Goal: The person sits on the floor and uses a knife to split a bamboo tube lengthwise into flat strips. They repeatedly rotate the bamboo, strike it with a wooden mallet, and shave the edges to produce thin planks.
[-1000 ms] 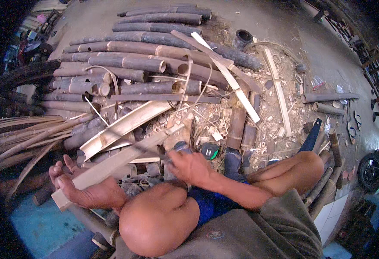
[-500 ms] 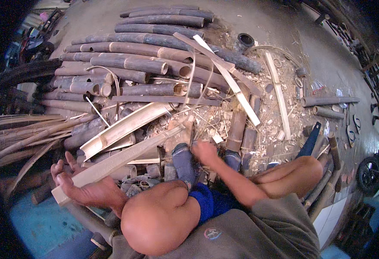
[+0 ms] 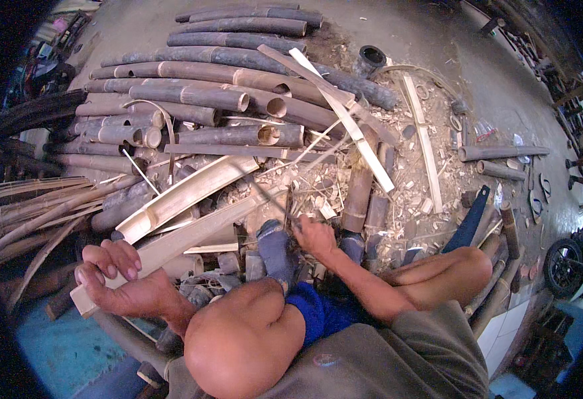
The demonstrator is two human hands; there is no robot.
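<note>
A long, pale split bamboo strip (image 3: pixel 198 233) slants from the lower left up toward the middle. At its near end my left hand (image 3: pixel 122 276) is closed round it, fingers curled over the upper edge. My right hand (image 3: pixel 315 238) grips a knife (image 3: pixel 263 191), its handle hidden in the fist. The long, dark, slightly blurred blade points up and left, crossing close by the strip's far end; contact there cannot be made out. Below that end is my foot in a grey-blue sock (image 3: pixel 276 249). A wider half-round bamboo piece (image 3: pixel 185 197) lies just beyond the strip.
Dark bamboo poles (image 3: pixel 192 96) lie in rows at the far left. Thin bamboo slats (image 3: pixel 32 219) are bundled at the left edge. Shavings (image 3: pixel 404 179) litter the floor. A handsaw (image 3: pixel 467 223) rests by my right knee. Pale strips (image 3: pixel 424 146) lie ahead.
My left fingers, spread before, have curled round the bamboo strip. The knife blade now shows, pointing up and left from my right fist. The whole view has shifted slightly.
</note>
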